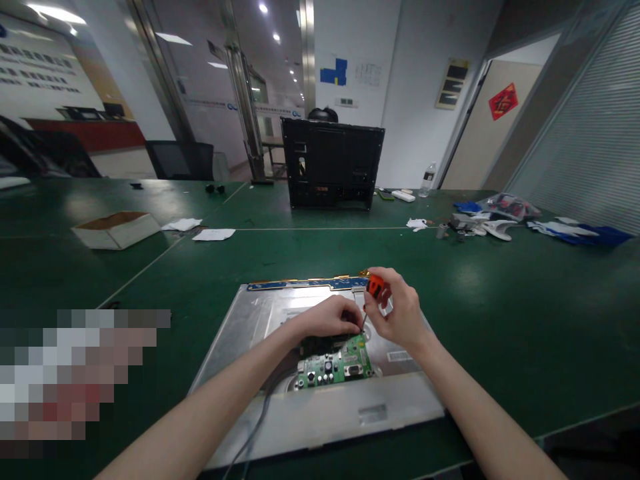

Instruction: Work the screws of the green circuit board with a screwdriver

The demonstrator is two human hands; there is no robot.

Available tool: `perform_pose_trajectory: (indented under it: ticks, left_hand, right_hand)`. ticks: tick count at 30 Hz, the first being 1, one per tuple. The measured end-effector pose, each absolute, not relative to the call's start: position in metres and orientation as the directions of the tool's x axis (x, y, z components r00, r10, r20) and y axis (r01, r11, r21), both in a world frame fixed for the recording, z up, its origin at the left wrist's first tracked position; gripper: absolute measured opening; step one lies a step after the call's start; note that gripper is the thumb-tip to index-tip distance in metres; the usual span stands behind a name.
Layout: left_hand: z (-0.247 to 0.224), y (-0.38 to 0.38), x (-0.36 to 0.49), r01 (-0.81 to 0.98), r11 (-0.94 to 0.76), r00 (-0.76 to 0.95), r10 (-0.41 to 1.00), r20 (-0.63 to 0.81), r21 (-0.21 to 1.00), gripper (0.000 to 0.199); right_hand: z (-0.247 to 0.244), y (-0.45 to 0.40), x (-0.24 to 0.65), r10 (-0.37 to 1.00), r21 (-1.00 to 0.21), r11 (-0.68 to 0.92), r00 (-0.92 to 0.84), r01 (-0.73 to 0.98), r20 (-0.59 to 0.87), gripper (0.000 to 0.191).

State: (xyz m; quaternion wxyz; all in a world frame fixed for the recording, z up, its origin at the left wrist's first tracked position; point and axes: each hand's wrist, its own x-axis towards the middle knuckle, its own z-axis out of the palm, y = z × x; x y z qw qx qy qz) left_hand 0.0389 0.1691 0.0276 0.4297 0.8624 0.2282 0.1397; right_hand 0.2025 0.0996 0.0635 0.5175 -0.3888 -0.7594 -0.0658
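My right hand (pixel 400 307) grips a screwdriver with an orange and black handle (pixel 375 286). Its thin shaft points down to the upper right corner of a green circuit board (pixel 345 360). Beside that tip, my left hand (pixel 335 316) has its fingers pinched together; whatever they hold, if anything, is hidden. Beneath both hands lies a flat silver metal display panel (pixel 320 413), with the green board on it. A long blue circuit strip (pixel 300 285) runs along the panel's far edge. Dark cables (pixel 264 407) trail from the board across the near side.
A black monitor casing (pixel 333 163) stands upright at the back of the green table (pixel 500 300). To the left are an open box (pixel 117 230) and papers (pixel 214 235). Plastic bags and small parts (pixel 463 223) lie at the right, near a water bottle (pixel 428 180).
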Motion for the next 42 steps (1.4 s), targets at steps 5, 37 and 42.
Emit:
perform_pose_trajectory:
  ticks: [5,37,42]
  left_hand:
    - [0.0260,0.1698,0.0392,0.271,-0.538,0.860,0.508,0.051,0.798,0.007]
    - [0.0252,0.1694,0.0385,0.259,-0.532,0.859,0.509,0.060,0.806,0.008]
    - [0.0286,0.1678,0.0384,0.250,-0.526,0.862,0.504,0.061,0.813,0.008]
  right_hand:
    - [0.0617,0.1015,0.2013,0.495,-0.269,0.677,-0.152,0.685,0.856,0.029]
    - [0.0650,0.0994,0.2042,0.517,-0.269,0.705,-0.215,0.656,0.829,0.032]
    - [0.0659,0.0979,0.2041,0.537,-0.292,0.699,-0.209,0.652,0.817,0.038]
